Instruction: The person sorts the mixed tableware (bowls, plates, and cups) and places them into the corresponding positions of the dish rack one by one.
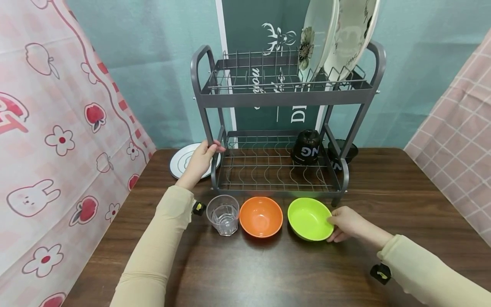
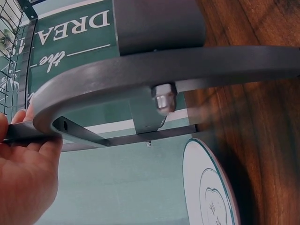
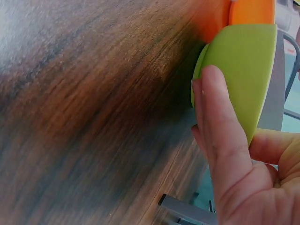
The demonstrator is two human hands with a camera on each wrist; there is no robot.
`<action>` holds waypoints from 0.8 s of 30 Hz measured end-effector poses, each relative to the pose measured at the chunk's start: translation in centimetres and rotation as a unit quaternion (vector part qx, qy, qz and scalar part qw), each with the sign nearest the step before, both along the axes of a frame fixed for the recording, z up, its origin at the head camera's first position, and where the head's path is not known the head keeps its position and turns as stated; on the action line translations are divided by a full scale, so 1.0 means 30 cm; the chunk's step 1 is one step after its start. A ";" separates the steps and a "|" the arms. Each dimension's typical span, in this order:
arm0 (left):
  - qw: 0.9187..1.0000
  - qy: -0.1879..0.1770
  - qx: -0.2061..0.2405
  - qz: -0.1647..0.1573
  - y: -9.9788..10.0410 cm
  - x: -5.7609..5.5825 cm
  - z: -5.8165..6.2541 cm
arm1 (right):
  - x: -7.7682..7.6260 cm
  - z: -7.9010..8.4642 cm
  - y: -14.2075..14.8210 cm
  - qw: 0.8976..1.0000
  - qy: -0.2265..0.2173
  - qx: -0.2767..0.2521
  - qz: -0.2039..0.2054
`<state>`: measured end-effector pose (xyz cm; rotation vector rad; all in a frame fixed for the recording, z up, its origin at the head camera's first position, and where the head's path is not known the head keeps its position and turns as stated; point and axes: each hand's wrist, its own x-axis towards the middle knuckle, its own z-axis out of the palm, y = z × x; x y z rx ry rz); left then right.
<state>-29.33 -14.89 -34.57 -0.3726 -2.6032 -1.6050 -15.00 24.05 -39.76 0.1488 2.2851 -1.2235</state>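
My left hand (image 1: 202,161) grips the left front post of a grey two-tier dish rack (image 1: 284,99); in the left wrist view its fingers (image 2: 49,149) wrap round the metal bar. My right hand (image 1: 347,224) pinches the right side of a lime-green bowl (image 1: 310,218), thumb at the rim and fingers (image 3: 220,108) against the outer wall. The bowl is upright, slightly tilted, in front of the rack. To its left stand an orange bowl (image 1: 261,216) and a clear faceted cup (image 1: 223,217), both upright on the table.
Large patterned plates (image 1: 347,38) stand in the upper tier's right side. A black cup (image 1: 306,147) sits upside down in the lower tier. A black bowl (image 1: 348,149) is at the rack's right, partly hidden. Behind my left hand lies a white plate (image 1: 178,164) on the wooden table (image 1: 268,277).
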 end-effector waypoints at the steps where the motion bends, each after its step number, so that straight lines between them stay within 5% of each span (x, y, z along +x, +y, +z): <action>1: 1.000 -0.009 0.000 -0.001 0.003 0.011 0.016 | 0.002 0.001 0.002 1.000 0.001 -0.001 -0.002; 10: 0.999 -0.013 0.052 -0.007 -0.017 0.035 0.026 | 0.028 0.041 0.020 0.999 0.018 -0.028 0.004; 17: 0.998 -0.012 0.067 0.005 -0.056 0.088 0.061 | 0.044 0.091 0.020 0.998 0.025 -0.062 0.008; 24: 0.993 0.027 0.116 -0.009 -0.052 0.161 0.091 | 0.035 0.142 0.000 0.995 0.040 -0.090 0.013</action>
